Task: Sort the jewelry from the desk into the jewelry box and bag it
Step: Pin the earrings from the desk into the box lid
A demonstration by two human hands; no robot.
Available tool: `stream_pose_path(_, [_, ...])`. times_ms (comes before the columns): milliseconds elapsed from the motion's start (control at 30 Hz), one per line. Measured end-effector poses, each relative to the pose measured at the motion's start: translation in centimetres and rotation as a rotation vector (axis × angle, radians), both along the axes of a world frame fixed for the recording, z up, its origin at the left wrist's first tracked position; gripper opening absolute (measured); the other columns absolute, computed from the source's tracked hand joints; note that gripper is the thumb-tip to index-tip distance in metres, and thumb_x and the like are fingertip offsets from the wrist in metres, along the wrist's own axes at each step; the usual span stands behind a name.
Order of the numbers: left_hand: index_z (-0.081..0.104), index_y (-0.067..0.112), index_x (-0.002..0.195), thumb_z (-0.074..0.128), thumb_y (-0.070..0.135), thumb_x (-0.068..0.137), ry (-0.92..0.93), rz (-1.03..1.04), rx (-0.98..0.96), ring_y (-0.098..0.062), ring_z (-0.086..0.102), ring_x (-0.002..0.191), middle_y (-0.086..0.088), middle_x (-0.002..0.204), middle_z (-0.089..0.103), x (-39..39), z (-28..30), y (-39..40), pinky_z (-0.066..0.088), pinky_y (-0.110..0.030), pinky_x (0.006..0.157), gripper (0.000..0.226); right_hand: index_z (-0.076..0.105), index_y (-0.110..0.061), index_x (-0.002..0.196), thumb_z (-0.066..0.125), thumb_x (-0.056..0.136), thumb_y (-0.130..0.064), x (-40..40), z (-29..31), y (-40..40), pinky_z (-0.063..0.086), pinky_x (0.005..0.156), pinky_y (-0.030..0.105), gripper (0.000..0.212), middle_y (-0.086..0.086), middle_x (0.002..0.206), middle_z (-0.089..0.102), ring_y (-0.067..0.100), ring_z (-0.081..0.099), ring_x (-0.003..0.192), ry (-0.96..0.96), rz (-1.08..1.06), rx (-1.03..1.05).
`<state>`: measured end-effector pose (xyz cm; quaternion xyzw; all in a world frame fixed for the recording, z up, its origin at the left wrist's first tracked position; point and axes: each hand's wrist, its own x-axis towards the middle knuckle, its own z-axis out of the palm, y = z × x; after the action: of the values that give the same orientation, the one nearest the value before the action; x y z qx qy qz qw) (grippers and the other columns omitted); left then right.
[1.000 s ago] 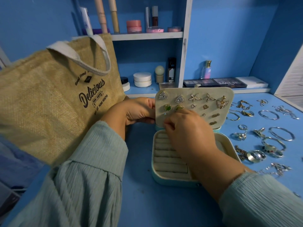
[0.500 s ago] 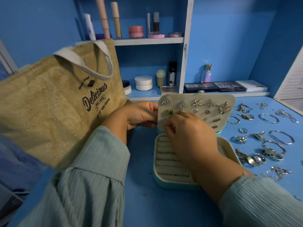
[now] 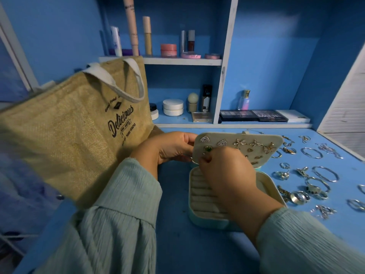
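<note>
Jewelry box (image 3: 197, 214) sits open on the tabletop (image 3: 177, 250), right of the bag (image 3: 69, 135). My left hand (image 3: 173, 147) still grips its lid panel (image 3: 237, 147); my right hand (image 3: 227, 175) has crept left, grip pinching a stud (image 3: 205, 155) in. Rings (image 3: 300, 196) remain.

Pale green crinkled sleeves (image 3: 122, 230), gathered cuffs

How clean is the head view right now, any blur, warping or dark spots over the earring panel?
Head view: wide-angle warp bends the shelf upright and desk edges; jute bag and sleeves look soft; earring panel is dimly lit but readable; right hand covers its lower left, so the fingertips' work is hidden; no glare.
</note>
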<state>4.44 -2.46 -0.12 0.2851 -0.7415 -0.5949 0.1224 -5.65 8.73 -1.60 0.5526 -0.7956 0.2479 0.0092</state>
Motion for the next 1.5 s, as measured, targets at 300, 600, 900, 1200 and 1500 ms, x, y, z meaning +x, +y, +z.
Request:
stream_pose_path(300, [0.064, 0.021, 0.086, 0.058, -0.005, 0.084, 0.027, 0.025, 0.002, 0.003, 0.059, 0.060, 0.013, 0.067, 0.067, 0.1, -0.4, 0.0, 0.046, -0.012, 0.056, 0.027, 0.070, -0.010, 0.073, 0.054, 0.085, -0.026, 1.1, -0.2, 0.0, 0.039, 0.057, 0.024, 0.025, 0.009, 0.075, 0.069, 0.025, 0.060, 0.067, -0.491, -0.115, -0.034])
stream_pose_path(600, [0.066, 0.027, 0.097, 0.061, 0.002, 0.085, -0.011, 0.038, -0.001, 0.001, 0.057, 0.074, 0.009, 0.086, 0.064, 0.3, -0.5, -0.2, 0.047, -0.010, 0.060, 0.028, 0.055, -0.014, 0.077, 0.054, 0.090, -0.011, 2.0, 1.5, 1.9, 0.017, 0.029, 0.010, 0.014, 0.000, 0.041, 0.047, 0.004, 0.033, 0.028, -1.607, -0.108, -0.033])
stream_pose_path(900, [0.066, 0.024, 0.098, 0.063, -0.002, 0.084, -0.056, 0.024, -0.067, 0.001, 0.062, 0.077, 0.008, 0.081, 0.066, 0.1, -0.4, -0.2, 0.051, -0.016, 0.078, 0.030, 0.056, -0.009, 0.078, 0.037, 0.095, 0.000, 1.3, 1.0, 2.2, 0.021, 0.028, 0.011, 0.027, 0.004, 0.049, 0.047, 0.004, 0.036, 0.031, -2.024, -0.032, -0.092])
stream_pose_path(1200, [0.067, 0.027, 0.093, 0.064, 0.003, 0.084, -0.077, 0.042, -0.108, 0.010, 0.059, 0.064, 0.012, 0.078, 0.065, 0.3, -0.1, -0.1, 0.047, -0.008, 0.060, 0.026, 0.056, -0.010, 0.080, 0.041, 0.094, -0.004, 1.6, 0.3, 2.0, 0.021, 0.028, 0.013, 0.022, 0.002, 0.047, 0.049, 0.004, 0.037, 0.031, -1.976, -0.018, -0.086])
stream_pose_path(1500, [0.066, 0.029, 0.092, 0.063, 0.006, 0.086, -0.161, 0.007, -0.210, 0.006, 0.058, 0.071, 0.011, 0.083, 0.065, 0.3, 0.4, 0.1, 0.048, -0.008, 0.066, 0.025, 0.057, -0.011, 0.082, 0.040, 0.095, -0.005, 1.5, 0.0, 2.1, 0.022, 0.029, 0.013, 0.023, 0.002, 0.048, 0.048, 0.004, 0.036, 0.033, -1.991, 0.028, -0.111])
